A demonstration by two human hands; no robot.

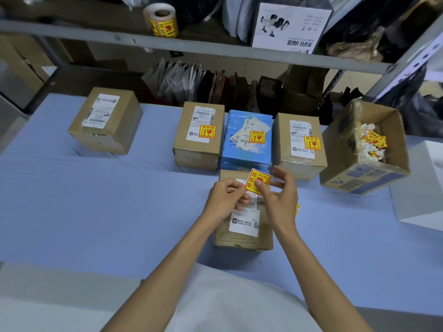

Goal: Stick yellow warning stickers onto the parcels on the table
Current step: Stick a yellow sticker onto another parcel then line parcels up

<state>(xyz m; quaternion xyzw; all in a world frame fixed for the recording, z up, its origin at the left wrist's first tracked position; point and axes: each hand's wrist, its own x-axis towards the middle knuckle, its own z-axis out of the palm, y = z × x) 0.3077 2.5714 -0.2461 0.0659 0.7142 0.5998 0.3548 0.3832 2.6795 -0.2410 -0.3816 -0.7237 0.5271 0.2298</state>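
Pinching one yellow warning sticker (254,182) between them, both hands hover just above a brown parcel (242,226) lying on the blue counter (96,212). The left hand (225,197) has its fingers curled and nips the sticker's lower-left corner. The right hand (280,197) grips the sticker with thumb and forefinger, its other fingers loosely spread. The sticker is tilted and not yet touching the parcel's white shipping label (244,224).

Just beyond the hands three parcels stand in a row: a brown one (191,149), a blue one (239,152) and another brown one (282,144), each with a stuck-on yellow label (207,131) on top. Well to the left of the left hand sits a brown parcel without one (119,121). To the right of the right hand an open carton (374,178) holds crumpled sticker scraps. Far beyond the hands, a sticker roll (163,20) stands on the shelf (72,32).
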